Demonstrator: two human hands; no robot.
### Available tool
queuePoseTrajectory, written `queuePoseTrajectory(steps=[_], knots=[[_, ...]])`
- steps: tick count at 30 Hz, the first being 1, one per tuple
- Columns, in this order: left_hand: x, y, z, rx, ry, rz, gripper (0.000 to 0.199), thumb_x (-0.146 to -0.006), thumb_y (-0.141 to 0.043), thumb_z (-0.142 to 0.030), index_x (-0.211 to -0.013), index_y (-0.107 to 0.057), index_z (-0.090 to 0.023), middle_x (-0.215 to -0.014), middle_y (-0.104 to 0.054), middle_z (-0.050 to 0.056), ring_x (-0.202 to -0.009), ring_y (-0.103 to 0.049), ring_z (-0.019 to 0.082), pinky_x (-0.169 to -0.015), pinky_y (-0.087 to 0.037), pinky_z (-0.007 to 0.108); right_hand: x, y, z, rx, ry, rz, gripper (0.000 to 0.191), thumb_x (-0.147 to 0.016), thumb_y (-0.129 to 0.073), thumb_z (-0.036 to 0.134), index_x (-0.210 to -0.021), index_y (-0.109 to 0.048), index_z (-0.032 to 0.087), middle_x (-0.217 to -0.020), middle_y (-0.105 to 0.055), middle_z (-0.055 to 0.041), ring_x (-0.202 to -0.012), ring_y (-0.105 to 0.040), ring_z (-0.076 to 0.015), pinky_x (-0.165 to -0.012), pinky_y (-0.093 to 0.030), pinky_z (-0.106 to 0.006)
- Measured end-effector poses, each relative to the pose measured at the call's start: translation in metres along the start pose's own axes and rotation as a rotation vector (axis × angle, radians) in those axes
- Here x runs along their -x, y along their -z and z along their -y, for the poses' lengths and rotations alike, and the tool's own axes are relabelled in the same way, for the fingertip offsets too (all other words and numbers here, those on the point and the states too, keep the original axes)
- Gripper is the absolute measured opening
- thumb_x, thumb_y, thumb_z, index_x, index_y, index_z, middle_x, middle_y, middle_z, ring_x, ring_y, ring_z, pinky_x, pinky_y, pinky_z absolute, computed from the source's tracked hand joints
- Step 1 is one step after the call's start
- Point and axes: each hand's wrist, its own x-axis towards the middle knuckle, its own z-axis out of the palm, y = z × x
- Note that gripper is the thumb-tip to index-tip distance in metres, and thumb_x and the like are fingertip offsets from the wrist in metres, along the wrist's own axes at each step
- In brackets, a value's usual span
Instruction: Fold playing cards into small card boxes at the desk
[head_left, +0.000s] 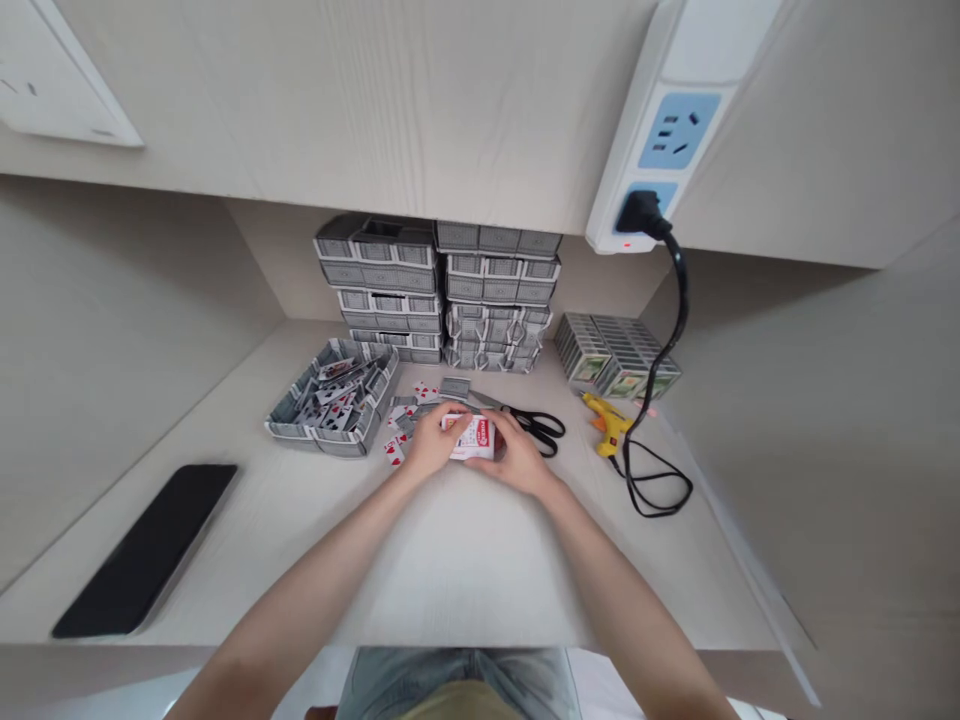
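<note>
Between both hands is a small white-and-red card box (477, 438), held just above the table's middle. My left hand (435, 440) is closed on its left end, thumb over the top face. Around its right end curl the fingers of my right hand (519, 455). Loose playing cards (395, 448) lie beside and behind my left hand. Black-handled scissors (538, 425) rest just behind my right hand, their blades pointing left. A small grey card stack (454, 387) sits behind the box.
At the left are a basket (367, 433) made of cards, holding loose cards, and a black phone-like slab (150, 550). Stacked card-made baskets (390, 275) stand behind. On the right are packed card boxes (619, 360) and a yellow glue gun (611, 425), its cord running to a power strip (637, 130).
</note>
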Motion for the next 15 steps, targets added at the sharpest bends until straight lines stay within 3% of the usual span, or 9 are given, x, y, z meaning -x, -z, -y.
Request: queuePoseTrajectory(steps=[3, 6, 10, 15], knots=[[0.005, 0.004, -0.004, -0.019, 0.083, 0.011, 0.024, -0.076, -0.051, -0.037, -0.089, -0.061, -0.019, -0.084, -0.066, 0.002, -0.072, -0.059, 0.016, -0.066, -0.046, 0.027, 0.000, 0.005, 0.004, -0.024, -0.002, 0.027, 0.064, -0.062, -0.069, 0.042, -0.119, -0.048, 0.019, -0.105, -0.055, -0.0101, -0.092, -0.055, -0.0217, -0.078, -0.045, -0.035], [0.009, 0.010, -0.008, -0.132, 0.048, 0.107, 0.023, -0.075, -0.052, -0.034, -0.089, -0.061, -0.019, -0.090, -0.064, 0.004, -0.081, -0.059, 0.018, -0.074, -0.045, 0.031, 0.001, 0.007, 0.007, -0.022, -0.032, 0.052, 0.057, -0.063, -0.068, 0.043, -0.112, -0.053, 0.018, -0.095, -0.058, -0.0083, -0.075, -0.056, -0.0171, -0.066, -0.046, -0.030], [0.018, 0.020, -0.010, -0.220, -0.041, 0.116, 0.051, -0.069, -0.060, -0.033, -0.115, -0.046, -0.016, -0.108, -0.057, 0.009, -0.101, -0.054, 0.022, -0.087, -0.041, 0.037, 0.000, 0.007, 0.008, -0.003, -0.018, 0.048, 0.054, -0.064, -0.068, 0.042, -0.110, -0.055, 0.018, -0.093, -0.060, -0.0073, -0.074, -0.056, -0.0166, -0.066, -0.045, -0.029], [0.023, 0.042, -0.016, -0.236, -0.110, 0.363, 0.065, -0.067, -0.063, -0.036, -0.124, -0.040, -0.017, -0.121, -0.050, 0.012, -0.109, -0.049, 0.023, -0.091, -0.039, 0.036, 0.000, 0.009, 0.010, -0.015, 0.036, 0.092, 0.047, -0.061, -0.071, 0.042, -0.099, -0.059, 0.018, -0.089, -0.061, -0.0060, -0.073, -0.056, -0.0169, -0.064, -0.046, -0.029]])
